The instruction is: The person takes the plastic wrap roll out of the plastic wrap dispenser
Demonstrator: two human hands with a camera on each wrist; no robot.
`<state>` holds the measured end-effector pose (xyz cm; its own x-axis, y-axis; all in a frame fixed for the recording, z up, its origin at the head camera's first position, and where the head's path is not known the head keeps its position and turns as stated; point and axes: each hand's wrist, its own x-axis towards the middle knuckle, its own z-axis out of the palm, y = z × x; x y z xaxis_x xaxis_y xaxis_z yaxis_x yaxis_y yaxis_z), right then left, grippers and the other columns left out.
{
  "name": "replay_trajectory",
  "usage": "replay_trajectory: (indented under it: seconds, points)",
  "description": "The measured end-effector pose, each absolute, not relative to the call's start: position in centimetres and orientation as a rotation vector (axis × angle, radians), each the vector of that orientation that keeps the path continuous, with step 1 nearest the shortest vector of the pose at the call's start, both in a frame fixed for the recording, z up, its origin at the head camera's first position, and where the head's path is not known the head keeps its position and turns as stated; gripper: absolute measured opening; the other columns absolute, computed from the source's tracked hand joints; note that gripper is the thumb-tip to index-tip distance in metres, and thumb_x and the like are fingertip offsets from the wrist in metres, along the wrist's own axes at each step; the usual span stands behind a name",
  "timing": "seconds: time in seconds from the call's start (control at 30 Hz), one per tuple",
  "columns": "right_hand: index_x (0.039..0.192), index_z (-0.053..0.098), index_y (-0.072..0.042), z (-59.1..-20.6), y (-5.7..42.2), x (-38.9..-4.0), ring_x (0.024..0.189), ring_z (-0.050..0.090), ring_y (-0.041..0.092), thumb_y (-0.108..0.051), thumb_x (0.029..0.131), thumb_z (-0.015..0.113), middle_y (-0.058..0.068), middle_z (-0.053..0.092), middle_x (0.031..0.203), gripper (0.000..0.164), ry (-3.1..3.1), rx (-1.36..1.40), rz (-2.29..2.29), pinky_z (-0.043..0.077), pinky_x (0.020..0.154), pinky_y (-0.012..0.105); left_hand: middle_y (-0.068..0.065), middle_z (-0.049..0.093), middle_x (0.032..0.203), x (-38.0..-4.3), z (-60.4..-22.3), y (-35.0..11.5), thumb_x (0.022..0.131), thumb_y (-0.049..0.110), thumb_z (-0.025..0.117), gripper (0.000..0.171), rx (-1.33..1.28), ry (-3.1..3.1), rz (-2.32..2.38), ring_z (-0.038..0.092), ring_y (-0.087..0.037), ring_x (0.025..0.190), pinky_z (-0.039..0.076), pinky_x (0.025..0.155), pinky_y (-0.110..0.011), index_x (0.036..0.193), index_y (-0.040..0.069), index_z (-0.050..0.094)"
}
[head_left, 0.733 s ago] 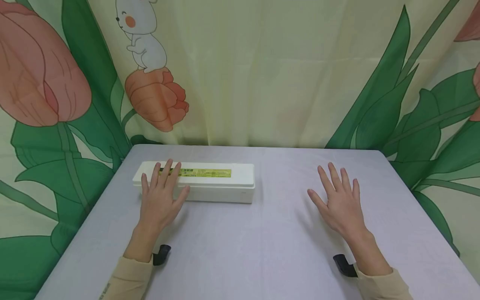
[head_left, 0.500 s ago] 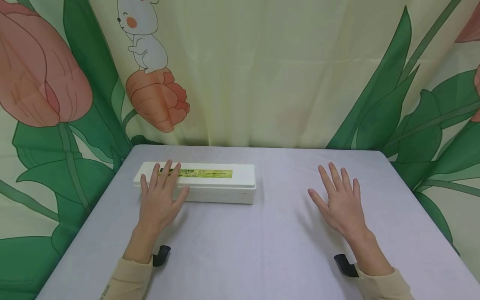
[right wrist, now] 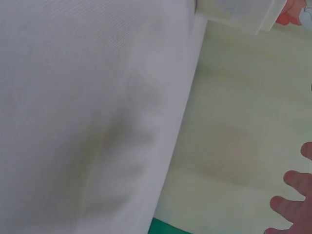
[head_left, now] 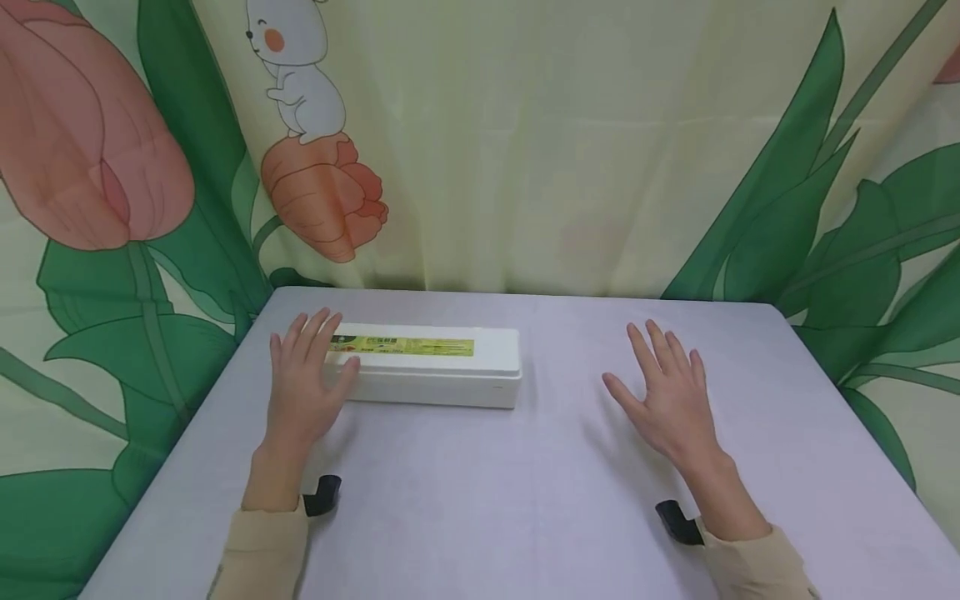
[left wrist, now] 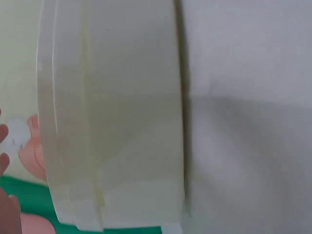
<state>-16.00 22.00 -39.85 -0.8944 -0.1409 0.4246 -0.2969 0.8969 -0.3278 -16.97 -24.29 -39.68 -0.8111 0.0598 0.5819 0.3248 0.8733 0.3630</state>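
Observation:
A long white lidded box [head_left: 435,388] with a yellow-green label [head_left: 405,346] lies near the back left of the table. My left hand [head_left: 303,392] is spread over the box's left end and hides that part of it in the head view. Its fingers are straight and hold nothing. In the left wrist view the box's side [left wrist: 136,122] fills much of the picture, with the fingertips at the far left edge. To the right of the box, my right hand [head_left: 667,400] hovers above the tablecloth, fingers spread, holding nothing.
A white cloth [head_left: 525,500] covers the table. Behind it hangs a curtain [head_left: 525,150] printed with tulips, leaves and a white animal. Black wrist-worn cameras [head_left: 322,496] stick out beside both cuffs.
The left hand has shifted a little left relative to the box, baring more of its label. The right hand has moved slightly left. The head view has turned slightly.

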Motion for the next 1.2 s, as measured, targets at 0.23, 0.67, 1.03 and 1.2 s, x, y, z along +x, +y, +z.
replay_trajectory:
  seconds: [0.23, 0.67, 1.03, 1.2]
  points:
    - [0.154, 0.04, -0.005, -39.6, 19.7, -17.9, 0.142, 0.031, 0.046, -0.035, 0.093, 0.067, 0.023, 0.036, 0.156, 0.073, -2.564, 0.375, 0.64, 0.014, 0.114, 0.069, -0.012, 0.038, 0.157, -18.4, -39.6, -27.0, 0.094, 0.021, 0.062, 0.061, -0.175, -2.33, -0.889, 0.026, -0.032, 0.147, 0.018, 0.119, -0.059, 0.151, 0.009, 0.045]
    - [0.149, 0.047, -0.002, -39.6, 14.0, -21.3, 0.136, 0.044, 0.035, -0.031, 0.092, 0.068, 0.019, 0.048, 0.149, 0.068, -2.341, 0.663, 0.729, 0.032, 0.112, 0.058, -0.002, 0.027, 0.164, -18.8, -42.2, -30.1, 0.101, 0.021, 0.053, 0.065, 0.118, -2.208, -1.446, 0.02, -0.017, 0.15, 0.012, 0.122, -0.035, 0.161, 0.016, 0.028]
    - [0.152, 0.046, -0.006, -39.0, 10.3, -22.8, 0.136, 0.047, 0.032, -0.039, 0.091, 0.07, 0.015, 0.049, 0.149, 0.072, -2.437, 0.88, 0.794, 0.037, 0.112, 0.05, -0.001, 0.017, 0.168, -18.9, -44.1, -31.4, 0.103, 0.031, 0.048, 0.071, 0.133, -2.261, -1.736, 0.011, -0.019, 0.153, 0.008, 0.123, -0.041, 0.164, 0.018, 0.014]
    - [0.156, 0.041, -0.013, -38.7, 9.0, -22.9, 0.14, 0.042, 0.027, -0.05, 0.091, 0.068, 0.008, 0.048, 0.151, 0.079, -2.596, 0.939, 0.723, 0.03, 0.115, 0.052, -0.004, 0.006, 0.169, -18.6, -44.3, -31.8, 0.104, 0.03, 0.049, 0.075, 0.061, -2.317, -1.859, 0.003, -0.025, 0.154, 0.002, 0.121, -0.054, 0.165, 0.019, 0.006]
